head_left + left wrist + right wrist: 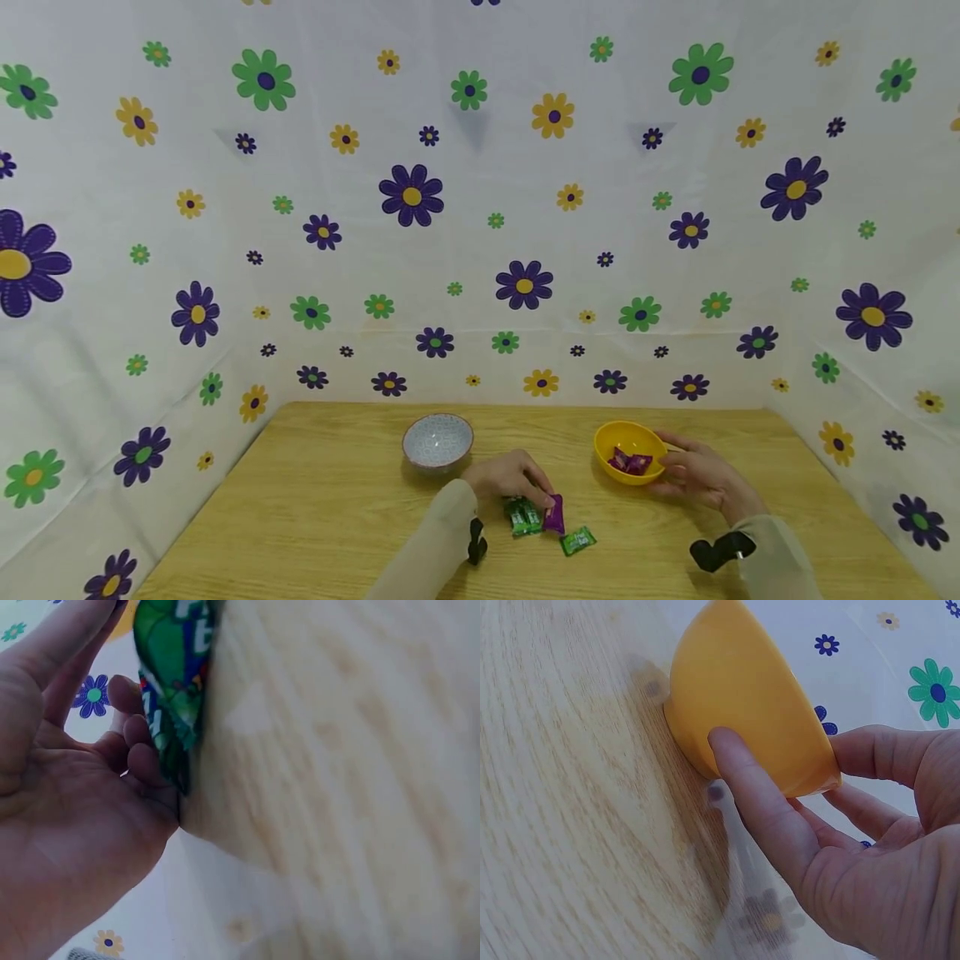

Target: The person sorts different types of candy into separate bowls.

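Note:
My left hand (510, 477) pinches a purple-wrapped candy (554, 515) between thumb and fingertips, low over the table. Green-wrapped candies (524, 518) lie under and beside that hand; one shows close to its curled fingers in the left wrist view (171, 667). Another green candy (578, 541) lies apart, nearer the front. The right hand (701, 477) holds the side of a yellow bowl (739, 697), thumb and fingers spread around its wall. Inside the bowl are purple-wrapped candies (637, 464). The left fingertips are cut off in the left wrist view.
A patterned grey-white bowl (438, 442) with a dark reddish rim stands behind the left forearm. The wooden table (322, 500) meets a white flower-printed cloth (480, 267) at its back and sides. Each wrist carries a black strap.

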